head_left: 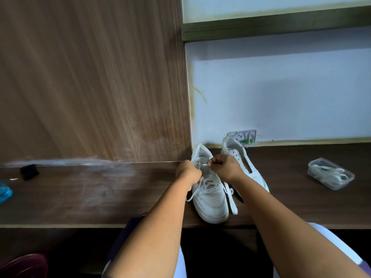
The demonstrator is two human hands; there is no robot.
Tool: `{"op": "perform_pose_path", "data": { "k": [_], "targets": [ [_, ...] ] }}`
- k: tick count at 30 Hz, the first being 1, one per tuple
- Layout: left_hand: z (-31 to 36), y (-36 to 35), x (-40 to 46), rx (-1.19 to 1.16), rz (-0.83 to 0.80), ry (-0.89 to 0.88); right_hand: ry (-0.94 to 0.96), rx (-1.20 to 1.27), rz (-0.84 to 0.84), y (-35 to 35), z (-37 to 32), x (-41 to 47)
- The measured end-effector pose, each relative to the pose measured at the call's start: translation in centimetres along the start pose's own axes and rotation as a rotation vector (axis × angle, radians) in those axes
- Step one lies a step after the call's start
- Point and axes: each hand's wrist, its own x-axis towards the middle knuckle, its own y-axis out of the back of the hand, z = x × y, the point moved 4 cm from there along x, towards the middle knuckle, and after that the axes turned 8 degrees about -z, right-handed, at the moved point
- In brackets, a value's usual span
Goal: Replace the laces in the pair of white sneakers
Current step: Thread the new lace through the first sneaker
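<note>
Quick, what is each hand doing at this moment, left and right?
Left hand: fingers curled round the lace at the near sneaker.
Right hand: pinches the lace tip.

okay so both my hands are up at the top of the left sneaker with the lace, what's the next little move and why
Probably thread the lace tip pinched in your right hand through the next open eyelet near the collar of the left sneaker, while your left hand holds its side taut. Only the lower rows look laced.
</note>
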Motion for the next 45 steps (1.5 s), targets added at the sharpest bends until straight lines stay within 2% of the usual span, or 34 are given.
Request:
{"op": "perform_pose_path", "data": {
  "k": [4,6,11,18,22,27,30,32,34,36,38,40,41,42,43,45],
  "targets": [
    [-2.1,-1.5,4.4,-0.137,-0.053,0.006,0.005,-0.263,-0.097,-1.0,0.1,0.0],
    [-2.2,-1.6,4.5,-0.131,-0.048,0.001,-0.026,-0.379,-0.080,-1.6,0.3,0.1],
    [-1.8,-1.2,3.2,-0.173,-0.064,-0.009,-0.069,-0.358,0.071,-2.4,0.5,-0.3],
    [-1.2,-0.3,1.3,-0.240,-0.088,-0.029,-0.047,-0.520,0.035,-2.6,0.1,-0.1],
    [-0.5,0.2,-0.2,-0.323,-0.130,-0.012,-0.131,-0.283,-0.018,-3.1,1.1,-0.1],
    [-0.2,0.2,-0.8,-0.355,-0.178,0.001,-0.053,-0.386,0.074,-3.3,0.6,-0.6],
    [0.0,0.3,-1.4,-0.353,-0.246,-0.010,-0.058,-0.264,0.014,-3.2,0.7,-0.6],
    [0.2,1.3,-2.0,-0.424,-0.243,0.017,-0.042,-0.371,-0.074,-2.7,0.6,-0.3],
    [0.6,3.6,-2.1,-0.474,-0.124,0.024,-0.015,-0.556,-0.150,-1.8,0.0,-0.3],
    [1.0,6.4,-2.3,-0.765,-0.012,-0.007,-0.024,-0.622,-0.201,-1.0,-0.1,-0.4],
    [1.2,9.8,-2.9,-1.354,0.032,-0.137,-0.035,-0.606,-0.210,-0.6,0.1,-0.3],
    [0.4,13.5,-3.5,-1.985,0.032,-0.369,-0.013,-0.586,-0.228,-0.7,0.3,-0.1],
    [-0.1,14.8,-4.0,-2.092,0.063,-0.446,0.012,-0.570,-0.240,-1.0,0.5,0.1],
    [-0.7,15.2,-3.8,-2.026,0.135,-0.444,0.029,-0.548,-0.251,-1.1,0.7,0.3],
    [-1.0,15.0,-3.6,-1.843,0.190,-0.401,0.031,-0.519,-0.256,-1.2,0.9,0.4],
    [-0.5,12.3,-3.1,-1.199,0.223,-0.281,0.009,-0.472,-0.265,-1.3,1.2,0.6]
  ]
}}
